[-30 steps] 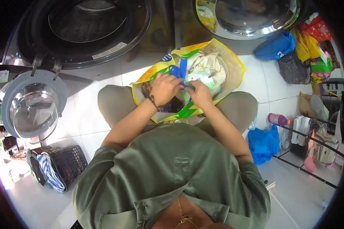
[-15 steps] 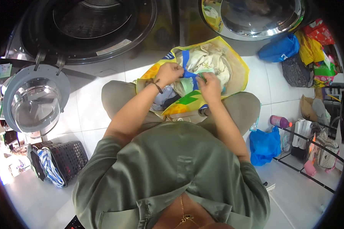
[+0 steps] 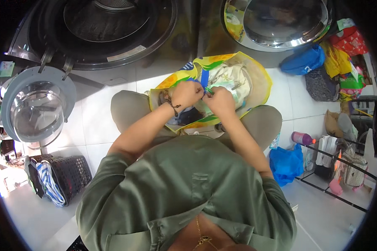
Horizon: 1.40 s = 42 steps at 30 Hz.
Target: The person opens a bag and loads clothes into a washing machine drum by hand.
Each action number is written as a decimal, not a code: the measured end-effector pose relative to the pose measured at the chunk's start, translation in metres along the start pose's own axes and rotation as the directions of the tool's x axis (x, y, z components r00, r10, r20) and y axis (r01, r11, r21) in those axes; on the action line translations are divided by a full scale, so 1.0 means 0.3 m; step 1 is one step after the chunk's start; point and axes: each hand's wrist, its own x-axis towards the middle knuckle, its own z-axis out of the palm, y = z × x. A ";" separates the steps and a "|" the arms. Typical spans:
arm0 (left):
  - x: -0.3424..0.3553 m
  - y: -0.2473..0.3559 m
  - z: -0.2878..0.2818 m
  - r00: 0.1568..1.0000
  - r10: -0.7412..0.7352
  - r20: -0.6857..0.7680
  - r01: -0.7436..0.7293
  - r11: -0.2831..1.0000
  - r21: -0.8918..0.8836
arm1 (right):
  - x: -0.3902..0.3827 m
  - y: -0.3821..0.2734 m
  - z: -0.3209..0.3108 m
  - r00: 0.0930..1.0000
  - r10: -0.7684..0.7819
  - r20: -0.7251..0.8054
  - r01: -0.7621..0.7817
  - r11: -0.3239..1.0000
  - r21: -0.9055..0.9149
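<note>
A large yellow shopping bag (image 3: 262,85) with green and orange patches stands open between my knees. Crumpled cream cloth (image 3: 234,74) and darker garments (image 3: 188,116) lie inside it. A blue strap (image 3: 205,78) runs from the bag's far rim to my hands. My left hand (image 3: 187,93), with a dark bracelet at its wrist, is closed on the strap. Close beside it, my right hand (image 3: 221,100) pinches at the strap's end. A small green piece (image 3: 209,90) shows at its fingertips; I cannot make out what it is.
An open front-loading washer (image 3: 109,25) is ahead left, its round door (image 3: 40,104) swung left. Another machine's closed door (image 3: 280,23) is ahead right. A dark laundry basket (image 3: 77,171) stands left. Bags (image 3: 303,58), a purple bottle (image 3: 302,138) and a black rack (image 3: 322,188) are right.
My hands have drawn together over the bag; the right hand moved left and slightly down. The blue strap stretched between them is now mostly covered by the fingers.
</note>
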 end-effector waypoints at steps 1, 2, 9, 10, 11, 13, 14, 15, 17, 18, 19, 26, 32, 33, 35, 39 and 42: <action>-0.002 0.004 0.001 0.999 0.043 0.000 -0.043 0.999 0.014 | -0.005 0.001 0.006 0.999 -0.035 -0.003 0.034 0.998 -0.053; -0.001 0.006 0.000 0.998 0.054 0.028 -0.055 0.998 0.041 | -0.010 0.001 0.010 0.999 -0.048 -0.017 0.047 0.997 -0.067; 0.030 0.008 0.000 1.000 0.005 0.003 -0.005 1.000 0.009 | -0.012 0.010 -0.011 0.995 0.098 -0.011 -0.093 0.969 0.229; 0.030 0.010 0.007 1.000 -0.010 -0.003 0.010 1.000 -0.012 | -0.008 0.012 -0.016 0.995 0.101 -0.012 -0.096 0.968 0.234; 0.028 0.013 0.015 1.000 -0.015 -0.017 0.015 0.999 -0.034 | -0.009 0.012 -0.016 0.994 0.106 -0.012 -0.100 0.966 0.238; 0.018 0.018 0.033 0.998 -0.062 -0.018 0.060 0.995 -0.078 | -0.011 0.013 -0.010 0.995 0.087 -0.046 -0.076 0.977 0.201; 0.014 0.019 0.042 0.997 -0.074 -0.023 0.071 0.992 -0.101 | -0.012 0.015 -0.005 0.994 0.067 -0.082 -0.051 0.982 0.184; 0.010 0.020 0.048 0.997 -0.067 -0.025 0.065 0.994 -0.088 | -0.012 0.020 0.000 0.995 0.091 -0.048 -0.081 0.981 0.176; 0.002 0.017 0.053 0.998 -0.049 -0.034 0.047 0.997 -0.061 | -0.009 0.033 0.009 0.995 0.094 -0.019 -0.090 0.981 0.174; 0.000 0.015 0.052 0.999 -0.023 -0.039 0.020 0.997 -0.069 | -0.006 0.043 0.012 0.991 0.129 0.027 -0.131 0.955 0.265; 0.001 0.013 0.048 0.999 0.001 -0.046 -0.005 0.997 -0.077 | -0.002 0.054 0.014 0.988 0.137 0.069 -0.153 0.920 0.360; 0.057 -0.010 0.024 0.999 0.044 -0.008 -0.044 0.999 0.008 | 0.014 0.098 0.024 0.996 -0.010 0.085 -0.033 0.868 0.495; 0.133 -0.060 0.030 0.945 -0.212 0.248 0.296 0.876 -0.381 | 0.030 0.063 0.010 0.999 0.013 -0.042 0.007 0.895 0.446; 0.136 -0.063 0.026 0.944 -0.205 0.257 0.292 0.882 -0.370 | 0.038 0.055 0.002 0.998 0.065 0.018 -0.066 0.881 0.468; 0.148 -0.067 -0.004 0.962 -0.130 0.238 0.227 0.868 -0.441 | 0.074 0.045 -0.028 0.975 0.159 0.156 -0.217 0.841 0.495; 0.189 -0.048 -0.092 0.968 -0.059 0.243 0.129 0.950 -0.284 | 0.113 0.002 -0.045 0.982 0.056 0.181 -0.172 0.667 0.725; 0.204 -0.040 -0.144 0.981 0.055 0.188 -0.045 0.997 -0.055 | 0.096 -0.025 -0.035 0.998 0.000 0.058 -0.036 0.781 0.623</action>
